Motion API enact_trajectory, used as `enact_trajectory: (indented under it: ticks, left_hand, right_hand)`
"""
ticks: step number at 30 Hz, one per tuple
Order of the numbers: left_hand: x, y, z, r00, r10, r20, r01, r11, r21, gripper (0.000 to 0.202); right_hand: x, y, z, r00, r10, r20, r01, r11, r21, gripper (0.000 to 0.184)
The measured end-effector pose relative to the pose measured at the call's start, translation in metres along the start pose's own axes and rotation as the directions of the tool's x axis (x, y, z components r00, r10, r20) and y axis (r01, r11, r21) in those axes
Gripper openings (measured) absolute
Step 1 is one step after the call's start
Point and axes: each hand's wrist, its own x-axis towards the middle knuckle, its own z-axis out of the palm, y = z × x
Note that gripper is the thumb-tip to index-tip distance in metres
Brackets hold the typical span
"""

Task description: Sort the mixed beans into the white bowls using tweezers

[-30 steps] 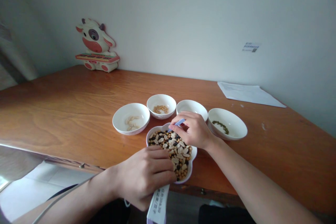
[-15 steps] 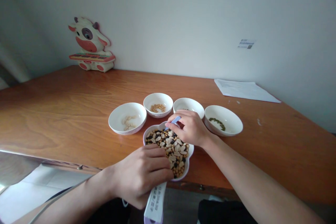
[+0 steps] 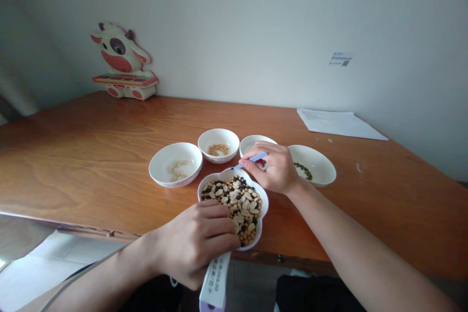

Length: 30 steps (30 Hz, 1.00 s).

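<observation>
The orange-brown wooden counter (image 3: 109, 156) bears a white-and-pink cow-shaped toy keyboard (image 3: 124, 63) at its far left and flat white paper (image 3: 340, 123) at its far right. Between them, nearer the front edge, four round white glossy bowls stand in an arc: the left bowl (image 3: 192, 155), the back bowl (image 3: 215, 135), the third bowl (image 3: 256, 140), partly hidden, and the right bowl (image 3: 323, 165).

Single head cam, at the person's head height, facing forward and down across the table (image 3: 91, 165) to the wall (image 3: 234, 34). Left hand (image 3: 203, 236) and right hand (image 3: 272, 165) close in, wall farther off, filling the top.
</observation>
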Motion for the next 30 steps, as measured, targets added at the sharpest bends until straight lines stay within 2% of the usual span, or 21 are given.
enact_trajectory:
  ticks: [3,8,10,17,24,30]
  left_hand:
    - [0.000,0.000,0.000,1.000,-0.009,0.012,0.009,1.000,0.000,0.018]
    - [0.001,0.000,-0.002,1.000,-0.014,0.010,0.014,1.000,-0.003,0.017]
    - [0.003,0.001,-0.003,1.000,-0.017,0.006,0.017,1.000,-0.007,0.017]
    - [0.004,0.000,-0.002,1.000,-0.003,-0.001,0.003,1.000,-0.001,0.016]
    - [0.001,0.000,-0.002,1.000,-0.009,0.022,0.009,1.000,0.006,0.021]
    - [0.002,0.001,-0.002,1.000,-0.007,0.005,0.007,1.000,0.004,0.018]
  right_hand:
    - [0.005,0.005,-0.009,0.996,0.033,-0.079,-0.042,0.992,-0.120,0.014]
    - [0.007,0.022,-0.022,0.965,0.122,-0.231,-0.197,0.920,-0.338,0.016]
    - [0.005,0.028,-0.023,0.963,0.143,-0.227,-0.221,0.902,-0.370,0.016]
    - [-0.002,0.033,-0.016,0.968,0.229,-0.103,-0.251,0.866,-0.433,0.016]
    - [-0.002,0.035,-0.014,0.919,0.382,-0.097,-0.375,0.771,-0.514,0.015]
    - [-0.003,0.035,-0.014,0.898,0.428,-0.102,-0.414,0.742,-0.527,0.015]
